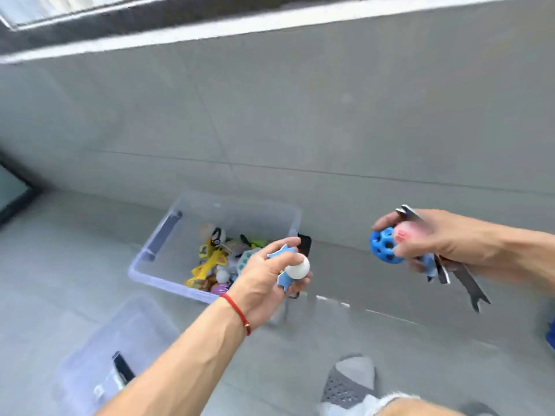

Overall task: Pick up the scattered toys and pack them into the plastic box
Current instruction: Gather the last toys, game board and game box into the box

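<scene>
A clear plastic box [159, 235] stands on the grey floor against a wall, with several toys [216, 262] piled inside. My left hand [267, 274] hovers over the box's near right corner. It grips a white ball [297, 267] and a light blue flat toy [283, 280]. My right hand [444, 241] is to the right of the box, higher up. It is closed around a blue holed ball [383, 246], a pink ball [404, 232] and dark grey strip-like toys [468, 283] that hang below it.
A clear plastic lid [99, 355] lies on the floor at the lower left. My foot in a grey slipper [348, 382] is at the bottom centre. A blue object [551, 334] shows at the right edge. A dark-framed panel [15, 190] sits at the left.
</scene>
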